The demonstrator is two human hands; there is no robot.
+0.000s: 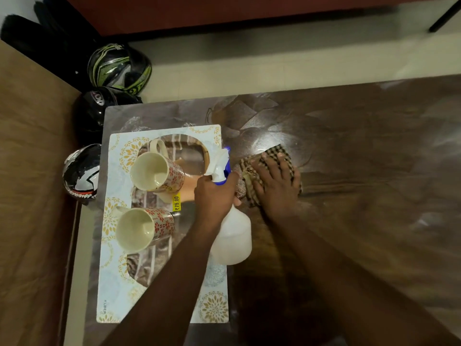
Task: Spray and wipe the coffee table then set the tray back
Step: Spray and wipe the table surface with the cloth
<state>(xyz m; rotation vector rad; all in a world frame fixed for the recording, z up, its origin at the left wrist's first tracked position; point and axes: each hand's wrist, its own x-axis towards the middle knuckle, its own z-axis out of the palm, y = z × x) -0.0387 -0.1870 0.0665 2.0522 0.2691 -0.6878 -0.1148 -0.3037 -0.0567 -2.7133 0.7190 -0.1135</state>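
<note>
A dark wooden coffee table (349, 146) fills the right of the head view, with wet streaks on its surface. My right hand (274, 181) presses flat on a checked brown cloth (279, 152) near the table's middle. My left hand (214, 196) grips the neck of a white spray bottle (232, 236) with a blue and white trigger head, held over the table beside the cloth. The patterned tray (114, 283) lies on the table's left end. It carries two cream mugs with red flowers (152, 173) (139, 228), both standing upright.
Three helmets (117, 66) (94, 108) (79, 173) sit on the floor past the table's left end. A brown wooden surface (32, 171) runs along the left. A red-brown piece of furniture (224, 11) stands beyond the pale floor.
</note>
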